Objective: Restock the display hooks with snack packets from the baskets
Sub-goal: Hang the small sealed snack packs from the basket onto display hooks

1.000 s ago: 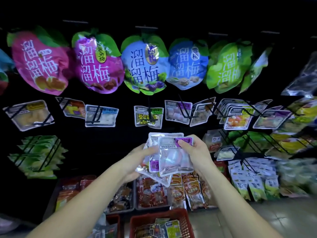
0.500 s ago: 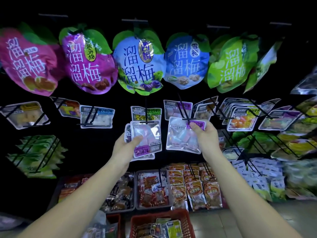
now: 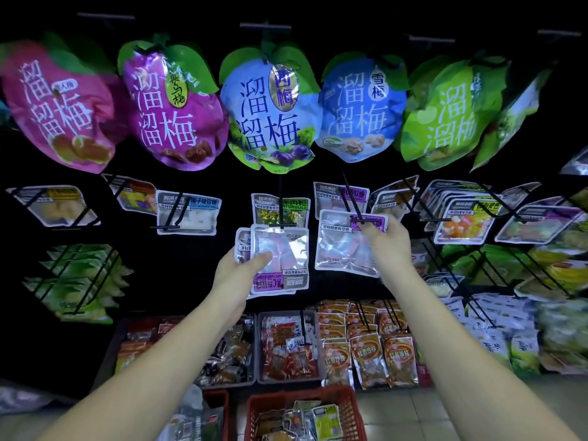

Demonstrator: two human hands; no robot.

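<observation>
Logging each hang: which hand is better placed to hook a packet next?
Right. The right hand pinches the top of its packet at the hook tip; the left hand holds a stack, front label downward.

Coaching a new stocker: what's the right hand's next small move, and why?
Likely ease the purple-label packet onto the hook and slide it back: the right hand pinches its top edge at the hook's tip, with a matching packet hanging behind.

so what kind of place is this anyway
Most likely a shop's snack aisle: packets hang in rows on black display hooks, large fruit-shaped bags line the top, and a red basket of more packets sits on the floor. The right hand holds a clear packet at one hook.
</observation>
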